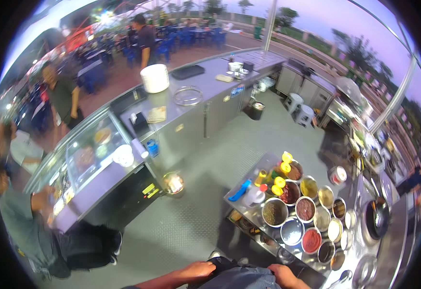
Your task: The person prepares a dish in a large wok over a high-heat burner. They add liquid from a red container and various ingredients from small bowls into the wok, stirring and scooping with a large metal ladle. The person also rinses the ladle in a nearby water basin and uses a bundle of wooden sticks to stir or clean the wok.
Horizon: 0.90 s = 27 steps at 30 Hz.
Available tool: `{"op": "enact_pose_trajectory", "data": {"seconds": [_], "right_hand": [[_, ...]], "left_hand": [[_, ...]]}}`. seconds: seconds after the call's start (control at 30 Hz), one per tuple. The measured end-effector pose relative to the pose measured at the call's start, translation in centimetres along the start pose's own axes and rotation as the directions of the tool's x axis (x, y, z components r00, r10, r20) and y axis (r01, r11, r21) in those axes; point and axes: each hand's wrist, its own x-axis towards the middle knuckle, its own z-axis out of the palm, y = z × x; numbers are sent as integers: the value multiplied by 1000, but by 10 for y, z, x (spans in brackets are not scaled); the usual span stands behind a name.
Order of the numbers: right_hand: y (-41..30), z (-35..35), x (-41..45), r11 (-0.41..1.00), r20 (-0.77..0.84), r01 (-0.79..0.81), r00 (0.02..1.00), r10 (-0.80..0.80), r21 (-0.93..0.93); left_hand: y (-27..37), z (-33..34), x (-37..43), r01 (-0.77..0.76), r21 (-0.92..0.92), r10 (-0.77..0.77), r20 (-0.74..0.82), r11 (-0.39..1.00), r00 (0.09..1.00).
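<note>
At the bottom of the view, my left hand [200, 271] is curled around dark cloth [226, 264] at my waist. My right hand [282, 274] rests against the other side of my grey-blue garment [243, 279], its fingers bent inward. Whether it grips any fabric is hidden. Ahead and to the right is a steel table [268, 162] with round tubs of seasonings, among them a red paste [311, 240], dark chili [289, 192] and a brown powder [305, 209]. Yellow-capped bottles [278, 186] and a blue-handled tool [240, 190] stand or lie near its far left corner.
To the left, a person [26, 224] leans at a glass display case [95, 144]. Stacked white plates [155, 78] stand on the steel counter [214, 68]. A wok [376, 218] is at the right. On the floor are a bin [173, 183], a white bucket [337, 175] and plastic stools [304, 115].
</note>
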Motion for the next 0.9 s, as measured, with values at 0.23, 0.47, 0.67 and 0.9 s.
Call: {"op": "enact_pose_trajectory", "data": {"seconds": [0.23,0.47,0.67,0.9], "right_hand": [[18,14,-59,745,200,-444,895,399,497],[63,91,-151,652,-81,-527,741,667,545],[89,152,-210,560,-50,-647,630,775,518],[107,215,-275,408,-51,-619,510,859,672]], "left_hand": [[-6,-9,25,-18,-63,19,2,998,1000],[-3,-39,63,-39,-43,44,106,998,993],[25,-49,97,-84,-55,81,-52,995,995],[75,-12,133,-258,-20,258,21,966,966]]}}
